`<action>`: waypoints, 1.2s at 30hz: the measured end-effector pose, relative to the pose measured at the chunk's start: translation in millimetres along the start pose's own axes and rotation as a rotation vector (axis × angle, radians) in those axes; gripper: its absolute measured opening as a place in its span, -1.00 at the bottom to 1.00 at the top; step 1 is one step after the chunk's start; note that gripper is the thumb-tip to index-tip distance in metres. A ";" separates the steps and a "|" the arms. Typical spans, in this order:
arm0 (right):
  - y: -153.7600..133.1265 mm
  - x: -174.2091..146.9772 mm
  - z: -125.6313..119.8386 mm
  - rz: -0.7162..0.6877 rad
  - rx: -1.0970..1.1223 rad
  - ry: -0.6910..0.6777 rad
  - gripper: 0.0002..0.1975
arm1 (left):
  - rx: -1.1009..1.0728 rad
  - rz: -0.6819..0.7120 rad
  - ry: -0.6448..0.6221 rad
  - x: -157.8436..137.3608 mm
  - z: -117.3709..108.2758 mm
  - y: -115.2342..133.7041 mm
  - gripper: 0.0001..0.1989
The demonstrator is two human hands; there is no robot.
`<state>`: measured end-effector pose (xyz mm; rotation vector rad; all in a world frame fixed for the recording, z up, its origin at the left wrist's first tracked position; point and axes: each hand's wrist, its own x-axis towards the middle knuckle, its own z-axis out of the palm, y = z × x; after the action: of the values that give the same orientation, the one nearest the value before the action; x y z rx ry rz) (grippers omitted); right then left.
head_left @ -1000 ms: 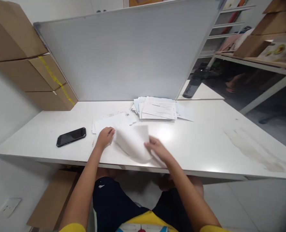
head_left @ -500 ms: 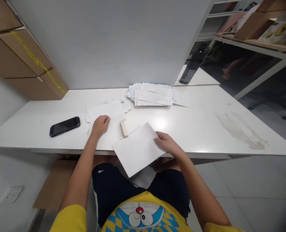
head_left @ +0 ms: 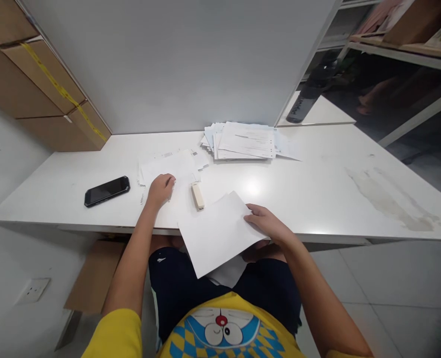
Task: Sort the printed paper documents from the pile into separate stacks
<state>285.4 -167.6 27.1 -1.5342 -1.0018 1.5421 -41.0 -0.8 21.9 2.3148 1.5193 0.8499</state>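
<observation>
My right hand [head_left: 267, 223] grips white paper [head_left: 220, 236] by its right edge, thumb on top. The paper is tilted and reaches over the desk's front edge above my lap. My left hand [head_left: 161, 190] is closed at the near side of a loose spread of white papers [head_left: 170, 161]; what its curled fingers hold, if anything, is hidden. Between the hands lies a small cream oblong object [head_left: 197, 196] with a dark near end, just beyond the held paper. I cannot tell its kind.
A black phone [head_left: 107, 191] lies at the left of the white desk [head_left: 317, 199]. An uneven stack of printed papers [head_left: 246, 141] sits near the back panel [head_left: 205, 64]. Cardboard boxes [head_left: 52, 99] stand at the left, a dark bottle [head_left: 306, 99] at the right rear.
The camera view has shifted slightly, so the desk items appear farther right. Both hands keep nearly the same pose, and the held paper sits slightly lower against the desk.
</observation>
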 end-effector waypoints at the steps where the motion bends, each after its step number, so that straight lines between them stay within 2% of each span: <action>1: -0.9 -1.7 0.1 0.001 0.013 -0.003 -0.64 | -0.002 -0.006 -0.002 0.0 -0.4 0.5 -0.77; 8: -7.6 -15.3 16.7 -0.049 0.037 -0.042 -0.64 | -0.013 -0.026 -0.001 1.7 0.0 0.0 -0.79; 12: 0.3 -8.8 23.8 -0.044 -0.030 0.031 -0.62 | -0.023 -0.026 0.002 1.7 1.2 -0.8 -0.79; 16: 13.1 3.8 17.6 -0.097 -0.169 0.162 -0.53 | -0.037 -0.023 0.002 1.6 2.2 -1.6 -0.79; 19: 17.9 7.5 13.1 -0.248 -0.395 0.328 -0.48 | -0.045 -0.017 -0.002 2.0 3.1 -2.9 -0.78; 22: 12.1 1.9 17.1 -0.516 -0.630 0.543 -0.41 | -0.058 -0.019 -0.004 3.1 3.8 -3.9 -0.79; 24: 3.1 -4.4 26.1 -0.696 -0.744 0.599 -0.45 | -0.071 -0.027 -0.008 3.7 3.8 -3.7 -0.79; 26: -6.1 -8.3 39.9 -0.853 -0.834 0.510 -0.55 | -0.085 -0.035 -0.013 3.6 3.3 -2.5 -0.78; 28: -11.1 -6.7 56.0 -0.978 -0.917 0.341 -0.59 | -0.098 -0.031 -0.012 2.7 2.4 -0.8 -0.78; 31: -7.4 5.3 76.2 -1.067 -1.041 0.175 -0.55 | -0.100 -0.022 -0.010 1.2 1.4 1.3 -0.79; 33: -0.1 14.8 83.7 -1.078 -1.101 0.164 -0.50 | -0.091 -0.019 -0.009 1.0 1.9 1.2 -0.79; 36: 11.5 23.3 89.1 -1.110 -1.157 0.225 -0.47 | -0.083 -0.005 -0.013 2.3 5.3 -1.8 -0.80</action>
<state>196.1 -154.4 5.4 -1.2525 -2.2479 -0.0779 -38.5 2.6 17.6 2.2523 1.4564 0.8778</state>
